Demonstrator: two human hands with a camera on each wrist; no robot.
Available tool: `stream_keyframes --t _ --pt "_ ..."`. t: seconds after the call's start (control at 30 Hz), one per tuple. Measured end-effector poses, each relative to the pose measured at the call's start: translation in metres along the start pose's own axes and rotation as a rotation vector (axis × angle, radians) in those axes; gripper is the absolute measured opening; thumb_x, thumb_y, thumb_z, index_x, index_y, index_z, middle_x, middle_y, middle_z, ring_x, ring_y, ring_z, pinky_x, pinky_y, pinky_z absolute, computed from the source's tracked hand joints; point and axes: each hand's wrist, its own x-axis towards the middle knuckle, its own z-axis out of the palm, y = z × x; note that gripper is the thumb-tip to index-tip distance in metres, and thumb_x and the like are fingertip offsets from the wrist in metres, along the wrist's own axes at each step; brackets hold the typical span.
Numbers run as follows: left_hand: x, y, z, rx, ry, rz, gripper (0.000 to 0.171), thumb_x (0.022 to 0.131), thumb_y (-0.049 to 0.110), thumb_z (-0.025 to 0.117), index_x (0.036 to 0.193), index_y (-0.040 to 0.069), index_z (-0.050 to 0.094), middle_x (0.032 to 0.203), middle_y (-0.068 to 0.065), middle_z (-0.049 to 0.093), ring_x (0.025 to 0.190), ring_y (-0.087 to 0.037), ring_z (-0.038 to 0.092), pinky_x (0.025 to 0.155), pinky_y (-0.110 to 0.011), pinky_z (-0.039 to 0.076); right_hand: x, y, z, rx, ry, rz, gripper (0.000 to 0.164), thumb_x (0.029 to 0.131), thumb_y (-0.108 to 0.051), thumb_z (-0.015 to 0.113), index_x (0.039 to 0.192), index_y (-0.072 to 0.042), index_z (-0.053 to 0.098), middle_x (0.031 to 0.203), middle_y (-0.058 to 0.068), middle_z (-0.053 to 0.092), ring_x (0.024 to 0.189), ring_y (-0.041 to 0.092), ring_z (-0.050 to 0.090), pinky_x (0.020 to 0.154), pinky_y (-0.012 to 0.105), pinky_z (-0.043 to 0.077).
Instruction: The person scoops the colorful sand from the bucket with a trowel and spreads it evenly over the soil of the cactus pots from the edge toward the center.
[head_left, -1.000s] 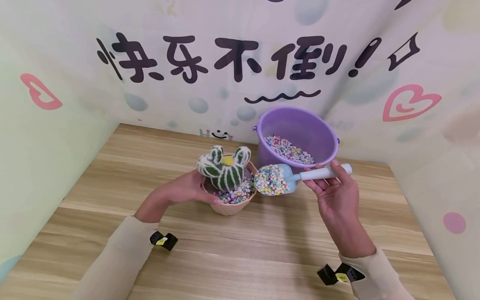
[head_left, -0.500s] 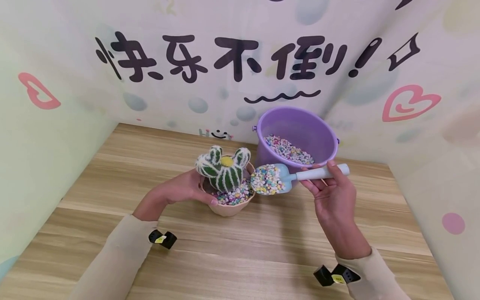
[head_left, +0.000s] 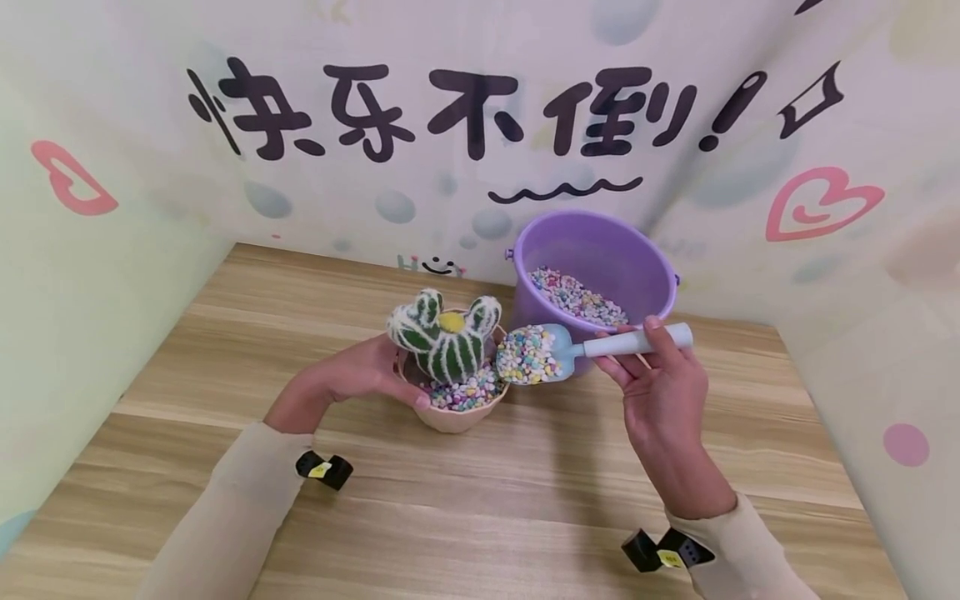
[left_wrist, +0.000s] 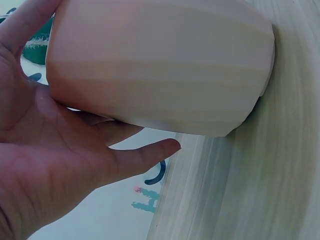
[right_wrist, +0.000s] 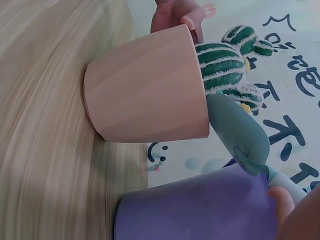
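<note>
Scoop (head_left: 596,347): shifted left since a second ago; its blade, heaped with coloured pebbles (head_left: 528,356), overlaps the pot's rim at 3 o'clock.
Right hand (head_left: 663,400): thumb and fingers pinch the scoop's handle.
Pot (head_left: 457,419): upright on the table (head_left: 450,517), cactus (head_left: 450,357) and pebbles inside.
Left hand (head_left: 371,372): at the pot's 9 o'clock, thumb and fingers gripping its side.
Bucket (head_left: 600,250): at the pot's 2 o'clock, pebbles inside.

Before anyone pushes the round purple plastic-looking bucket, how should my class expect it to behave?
The bucket probably won't tip easily under a gentle push, since its small multicoloured pebbles lie low inside. Its smooth, evenly curved wall suggests stiffness and perhaps some slipperiness.
</note>
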Motion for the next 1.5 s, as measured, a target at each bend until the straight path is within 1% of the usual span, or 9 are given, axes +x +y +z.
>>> stream_keyframes --t 0.27,0.43,0.6,0.87,1.13,1.23,1.33,1.4,1.5 --pt "0.001 -0.002 -0.003 0.002 -0.015 0.011 0.096 0.071 0.010 0.086 0.148 0.010 0.029 0.143 -0.013 0.043 0.130 -0.030 0.042 0.111 -0.048 0.032 -0.002 0.003 0.006 -0.069 0.014 -0.044 0.021 0.087 -0.011 0.073 0.094 0.000 0.057 0.080 0.016 0.070 0.073 0.033 0.072 0.064 0.043 0.059" --pt "0.002 0.001 -0.003 0.019 -0.012 -0.001 0.095 0.070 0.011 0.086 0.147 0.010 0.031 0.141 -0.012 0.047 0.128 -0.030 0.045 0.110 -0.049 0.032 -0.003 0.004 0.009 -0.077 -0.004 -0.073 0.021 0.088 -0.010 0.072 0.095 0.002 0.056 0.080 0.015 0.069 0.071 0.031 0.073 0.064 0.042 0.059" --pt "0.002 0.002 -0.004 0.011 -0.018 0.002 0.094 0.070 0.010 0.086 0.147 0.009 0.032 0.141 -0.013 0.047 0.129 -0.030 0.045 0.112 -0.049 0.031 -0.003 0.005 0.011 -0.094 -0.015 -0.093 0.023 0.087 -0.011 0.073 0.097 0.002 0.057 0.082 0.015 0.069 0.069 0.029 0.073 0.064 0.041 0.060" --pt "0.002 0.001 -0.005 0.018 -0.025 0.013 0.094 0.071 0.009 0.085 0.147 0.008 0.030 0.142 -0.014 0.045 0.132 -0.031 0.042 0.114 -0.051 0.026 -0.003 0.007 0.013 -0.115 -0.023 -0.113 0.024 0.087 -0.012 0.074 0.098 0.001 0.058 0.083 0.014 0.070 0.066 0.026 0.072 0.062 0.038 0.060" --pt "0.000 0.001 -0.004 0.010 -0.020 0.007 0.098 0.070 0.009 0.086 0.149 0.010 0.027 0.144 -0.014 0.044 0.132 -0.032 0.041 0.113 -0.050 0.029 -0.002 0.009 0.014 -0.112 -0.043 -0.143 0.022 0.088 -0.011 0.072 0.097 0.003 0.057 0.082 0.015 0.070 0.065 0.027 0.072 0.062 0.038 0.060" --pt "-0.002 0.003 -0.003 0.033 -0.009 0.000 0.096 0.071 0.011 0.085 0.148 0.010 0.029 0.143 -0.013 0.045 0.132 -0.030 0.042 0.112 -0.048 0.031 -0.002 0.009 0.015 -0.112 -0.041 -0.151 0.022 0.087 -0.011 0.073 0.097 0.002 0.058 0.083 0.014 0.069 0.065 0.026 0.072 0.061 0.037 0.060" --pt "-0.006 0.005 0.001 0.069 0.001 -0.002 0.093 0.074 0.013 0.083 0.148 0.009 0.027 0.144 -0.014 0.042 0.132 -0.031 0.041 0.112 -0.050 0.032 -0.001 0.010 0.015 -0.109 -0.039 -0.159 0.023 0.086 -0.012 0.074 0.096 0.002 0.058 0.083 0.014 0.069 0.064 0.025 0.072 0.061 0.038 0.060" --pt "-0.008 0.005 0.004 0.105 0.014 0.008 0.092 0.077 0.014 0.080 0.149 0.008 0.024 0.146 -0.015 0.039 0.133 -0.032 0.040 0.112 -0.051 0.032 -0.001 0.010 0.016 -0.106 -0.037 -0.163 0.024 0.086 -0.012 0.075 0.095 0.002 0.058 0.083 0.014 0.068 0.065 0.025 0.072 0.062 0.039 0.060" --pt "-0.010 0.005 0.010 0.155 0.043 0.029 0.094 0.080 0.017 0.078 0.151 0.011 0.017 0.149 -0.013 0.034 0.137 -0.030 0.036 0.114 -0.050 0.030 0.000 0.010 0.017 -0.095 -0.031 -0.166 0.024 0.085 -0.011 0.075 0.094 0.002 0.057 0.083 0.015 0.068 0.064 0.026 0.071 0.063 0.040 0.059"
